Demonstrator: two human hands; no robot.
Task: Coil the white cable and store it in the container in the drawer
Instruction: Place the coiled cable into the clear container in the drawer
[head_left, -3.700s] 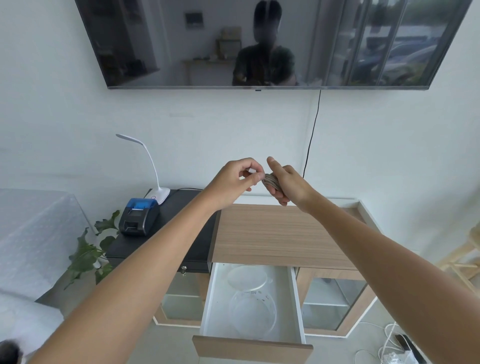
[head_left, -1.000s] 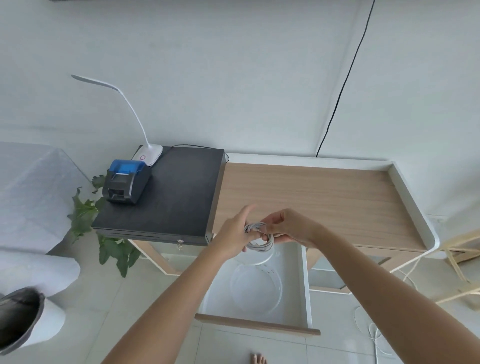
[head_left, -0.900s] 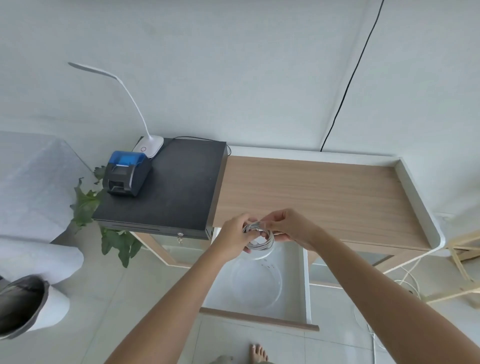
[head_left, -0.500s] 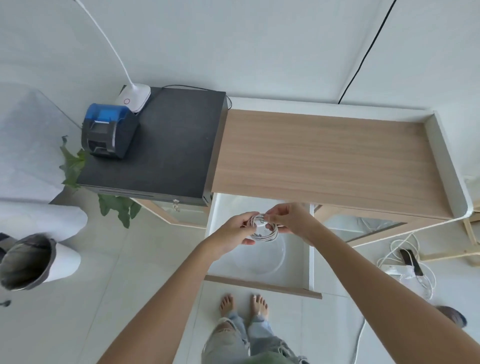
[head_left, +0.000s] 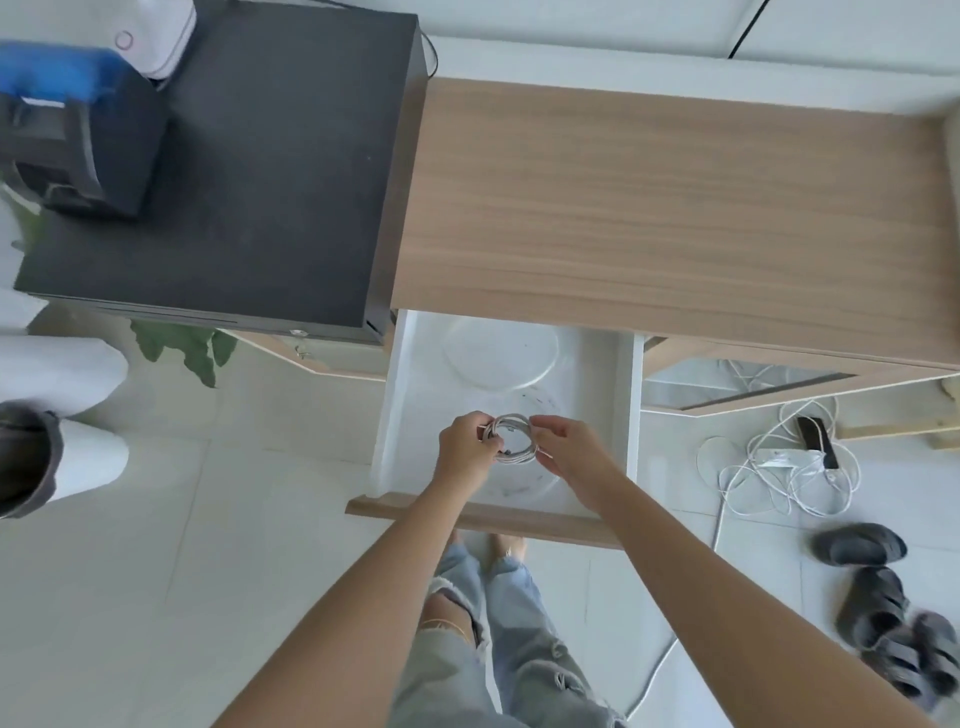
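The white cable (head_left: 511, 422) is wound into a small round coil. My left hand (head_left: 465, 446) pinches its left side and my right hand (head_left: 571, 451) pinches its right side. I hold the coil over a clear round container (head_left: 524, 486) that sits in the front part of the open white drawer (head_left: 397, 415). My hands hide most of the container. A clear round lid (head_left: 501, 353) lies behind it in the drawer.
The wooden cabinet top (head_left: 675, 208) is above the drawer. A black box (head_left: 260, 171) with a blue and grey printer (head_left: 72, 130) stands to the left. Loose white cables (head_left: 779, 478) and dark sandals (head_left: 878, 587) lie on the floor at right.
My hands have come down from chest height with the coil to just above the container in the drawer. My view has tilted downward.
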